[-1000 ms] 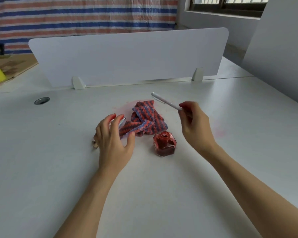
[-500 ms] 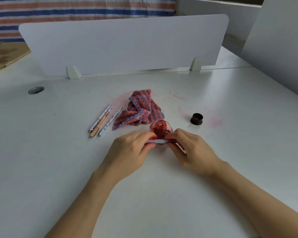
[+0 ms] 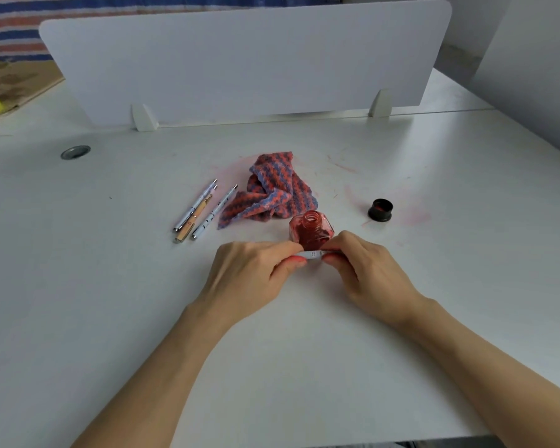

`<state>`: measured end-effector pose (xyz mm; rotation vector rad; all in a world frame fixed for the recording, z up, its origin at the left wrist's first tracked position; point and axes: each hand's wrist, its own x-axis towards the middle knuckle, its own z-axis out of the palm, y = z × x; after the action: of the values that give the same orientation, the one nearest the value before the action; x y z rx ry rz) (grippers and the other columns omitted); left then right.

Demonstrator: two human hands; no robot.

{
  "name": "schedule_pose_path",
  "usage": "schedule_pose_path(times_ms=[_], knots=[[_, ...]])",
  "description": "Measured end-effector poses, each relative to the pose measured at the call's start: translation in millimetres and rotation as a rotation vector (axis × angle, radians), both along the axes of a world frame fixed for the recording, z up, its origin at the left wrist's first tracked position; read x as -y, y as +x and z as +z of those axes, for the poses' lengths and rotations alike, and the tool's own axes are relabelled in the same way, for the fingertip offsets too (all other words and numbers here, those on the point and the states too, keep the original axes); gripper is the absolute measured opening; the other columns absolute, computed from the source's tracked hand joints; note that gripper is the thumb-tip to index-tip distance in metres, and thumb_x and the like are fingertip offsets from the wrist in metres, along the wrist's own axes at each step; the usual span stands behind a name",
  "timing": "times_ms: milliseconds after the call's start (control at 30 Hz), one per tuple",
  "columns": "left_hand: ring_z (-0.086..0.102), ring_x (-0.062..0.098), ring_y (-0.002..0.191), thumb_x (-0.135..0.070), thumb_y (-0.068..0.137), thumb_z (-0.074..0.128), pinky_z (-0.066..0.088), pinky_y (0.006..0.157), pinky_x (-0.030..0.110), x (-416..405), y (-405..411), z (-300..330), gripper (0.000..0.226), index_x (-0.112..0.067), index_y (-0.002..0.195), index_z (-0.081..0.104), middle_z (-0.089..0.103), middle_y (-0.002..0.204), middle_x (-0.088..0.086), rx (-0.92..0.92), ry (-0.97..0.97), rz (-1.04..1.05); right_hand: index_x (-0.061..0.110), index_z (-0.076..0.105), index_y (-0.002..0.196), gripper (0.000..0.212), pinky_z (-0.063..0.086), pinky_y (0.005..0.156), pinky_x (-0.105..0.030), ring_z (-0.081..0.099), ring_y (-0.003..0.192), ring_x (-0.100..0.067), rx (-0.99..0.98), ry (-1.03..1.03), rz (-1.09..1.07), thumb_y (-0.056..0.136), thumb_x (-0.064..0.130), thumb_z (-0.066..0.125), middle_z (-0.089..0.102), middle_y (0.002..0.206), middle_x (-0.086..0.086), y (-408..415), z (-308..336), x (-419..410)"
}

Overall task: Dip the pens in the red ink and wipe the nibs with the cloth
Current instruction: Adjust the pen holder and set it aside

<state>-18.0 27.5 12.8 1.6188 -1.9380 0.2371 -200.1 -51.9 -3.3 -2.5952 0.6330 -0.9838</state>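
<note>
Since 0.5 s ago your hands have barely shifted: your left hand [image 3: 256,270] and right hand [image 3: 366,270] each still pinch an end of 1 white pen [image 3: 313,254], held level just in front of the open red ink bottle [image 3: 311,229]. Behind the bottle lies the striped cloth [image 3: 272,192], with 3 pens [image 3: 204,210] to its left. The black cap [image 3: 381,209] sits apart to the right on the white table [image 3: 110,286].

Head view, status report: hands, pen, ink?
Left hand and right hand both pinching white pen. Ink bottle open, cap aside. Nothing blocking.
</note>
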Motion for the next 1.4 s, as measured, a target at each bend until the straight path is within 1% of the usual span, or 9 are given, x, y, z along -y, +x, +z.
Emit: schedule_pose_path(times_ms=[233,433,567,800,900,1033,1167,1300,1400], knots=[[0.046,0.011,0.058,-0.078,0.063,0.040,0.034,0.050,0.024,3,18,-5,0.060,-0.028,0.085,0.065,0.049,0.059,-0.011,-0.046,0.204,0.100,0.018,0.050,0.095,0.018,0.044,0.049,-0.034,0.053,0.064,-0.019,-0.051,-0.035,-0.038,0.091,0.031,0.038,0.063,0.079,-0.002,-5,-1,3],[0.040,0.014,0.082,-0.088,0.066,0.025,0.021,0.077,0.029,8,31,-24,0.076,-0.021,0.088,0.053,0.041,0.078,-0.013,0.061,0.132,0.156,0.013,0.058,0.097,0.031,0.047,0.052,-0.032,0.058,0.065,-0.024,-0.090,0.013,-0.067,0.090,0.034,0.036,0.066,0.084,-0.002,-13,-2,8],[0.045,0.016,0.096,-0.078,0.073,0.038,0.024,0.089,0.032,11,27,-23,0.069,-0.018,0.097,0.059,0.056,0.091,-0.005,0.082,0.058,0.038,0.013,0.059,0.097,0.036,0.048,0.056,-0.034,0.059,0.068,-0.026,-0.104,0.066,-0.074,0.089,0.037,0.033,0.067,0.086,-0.003,-14,-2,8],[0.050,0.023,0.084,-0.034,0.091,0.050,0.035,0.075,0.036,17,19,-23,0.021,-0.015,0.084,0.057,0.059,0.079,0.001,0.099,-0.184,-0.122,0.013,0.059,0.096,0.028,0.044,0.058,-0.032,0.051,0.066,-0.014,-0.050,0.137,-0.051,0.092,0.034,0.040,0.065,0.081,-0.002,-14,1,6],[0.049,0.023,0.081,-0.029,0.093,0.045,0.034,0.072,0.036,16,18,-22,0.028,-0.011,0.078,0.061,0.059,0.077,0.002,0.091,-0.181,-0.118,0.013,0.056,0.094,0.014,0.042,0.060,-0.028,0.049,0.068,-0.012,0.007,0.223,-0.029,0.088,0.023,0.049,0.062,0.080,0.001,-13,5,5],[0.048,0.023,0.080,-0.027,0.093,0.047,0.031,0.072,0.034,16,18,-21,0.028,-0.010,0.078,0.063,0.058,0.076,0.003,0.100,-0.182,-0.104,0.021,0.053,0.092,0.019,0.036,0.058,-0.016,0.047,0.063,-0.010,0.060,0.330,-0.026,0.086,0.039,0.050,0.056,0.079,0.010,-14,9,3],[0.047,0.023,0.078,-0.029,0.094,0.045,0.034,0.069,0.037,16,15,-21,0.028,-0.012,0.079,0.061,0.056,0.074,0.003,0.106,-0.194,-0.125,0.024,0.060,0.074,0.028,0.033,0.052,-0.016,0.044,0.049,-0.007,0.120,0.512,-0.088,0.094,0.032,0.043,0.055,0.054,0.008,-13,10,5],[0.047,0.023,0.077,-0.032,0.095,0.044,0.033,0.069,0.036,16,15,-21,0.032,-0.011,0.079,0.062,0.056,0.073,0.003,0.103,-0.202,-0.099,0.035,0.055,0.099,0.017,0.037,0.058,-0.014,0.050,0.071,-0.011,0.158,0.548,-0.033,0.085,0.026,0.053,0.058,0.088,0.011,-13,10,5],[0.047,0.023,0.077,-0.032,0.095,0.044,0.033,0.069,0.036,16,14,-21,0.032,-0.012,0.078,0.062,0.056,0.073,0.003,0.114,-0.209,-0.102,0.029,0.059,0.095,0.014,0.040,0.057,-0.019,0.049,0.063,-0.007,0.188,0.631,-0.028,0.088,0.034,0.048,0.062,0.079,0.015,-13,11,5]])
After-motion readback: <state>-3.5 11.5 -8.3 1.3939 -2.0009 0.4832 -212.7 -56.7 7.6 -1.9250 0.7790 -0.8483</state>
